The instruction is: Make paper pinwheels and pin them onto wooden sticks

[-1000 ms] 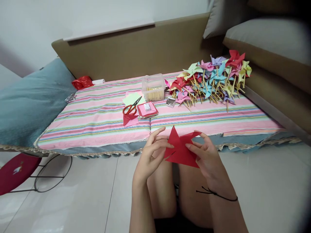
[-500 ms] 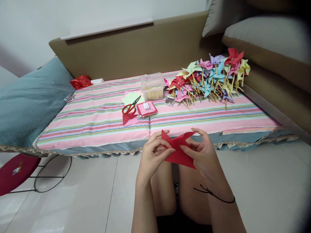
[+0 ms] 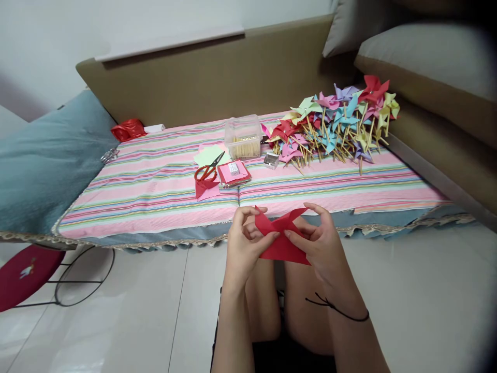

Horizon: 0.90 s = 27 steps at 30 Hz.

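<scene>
Red paper (image 3: 284, 249), pinched by left hand (image 3: 244, 247) and right hand (image 3: 325, 246), should be curved without creasing at 11 and 1 o'clock.

open air between my hands and the pink striped cloth (image 3: 163, 207), scissors (image 3: 209, 168) and paper stack (image 3: 234, 173) blocking a straight reach to the clear box (image 3: 244, 140), pinwheels (image 3: 334, 124) crowding its right

matt red paper (image 3: 283, 247), glossy red plastic (image 3: 129, 129)

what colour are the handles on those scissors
The scissors' handles are orange-red, seen best in the head view.
</scene>
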### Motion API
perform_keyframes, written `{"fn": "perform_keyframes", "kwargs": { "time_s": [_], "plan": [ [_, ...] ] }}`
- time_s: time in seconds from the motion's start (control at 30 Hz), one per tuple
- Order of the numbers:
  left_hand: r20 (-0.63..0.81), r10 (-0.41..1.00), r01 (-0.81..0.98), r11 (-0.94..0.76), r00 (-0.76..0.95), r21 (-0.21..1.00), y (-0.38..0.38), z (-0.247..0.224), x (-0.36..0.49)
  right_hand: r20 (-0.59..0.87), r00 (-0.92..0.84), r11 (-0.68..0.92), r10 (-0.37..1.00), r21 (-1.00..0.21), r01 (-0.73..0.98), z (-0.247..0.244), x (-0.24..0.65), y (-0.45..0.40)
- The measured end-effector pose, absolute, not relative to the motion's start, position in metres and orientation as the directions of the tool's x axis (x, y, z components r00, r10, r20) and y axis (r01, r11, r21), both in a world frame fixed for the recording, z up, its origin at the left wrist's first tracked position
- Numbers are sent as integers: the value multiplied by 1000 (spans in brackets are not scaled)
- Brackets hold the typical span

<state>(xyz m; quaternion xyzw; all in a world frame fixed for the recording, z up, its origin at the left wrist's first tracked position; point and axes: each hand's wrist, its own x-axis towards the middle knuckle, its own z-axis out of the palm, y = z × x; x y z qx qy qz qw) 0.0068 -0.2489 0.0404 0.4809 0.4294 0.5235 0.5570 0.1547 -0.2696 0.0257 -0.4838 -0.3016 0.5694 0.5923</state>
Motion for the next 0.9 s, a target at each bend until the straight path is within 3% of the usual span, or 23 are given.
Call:
{"fn": "perform_keyframes", "kwargs": {
  "time_s": [0.23, 0.37, 0.53, 0.9],
  "plan": [
    [-73, 986, -382, 126, 151, 916, -249, 40, 16, -164, 211, -59, 964, -900, -431, 34, 150, -271],
    [-125, 973, -377, 191, 193, 906, -249, 39, 18, -144, 237, -37, 961, -915, -403, 35, 150, -272],
    [-179, 977, -371, 209, 112, 905, -248, 37, 18, -135, 252, -31, 958, -925, -378, 35, 150, -272],
    [-169, 981, -339, 192, 97, 921, -248, 38, 17, -159, 238, -64, 958, -930, -363, 35, 150, -270]
  ]
}}
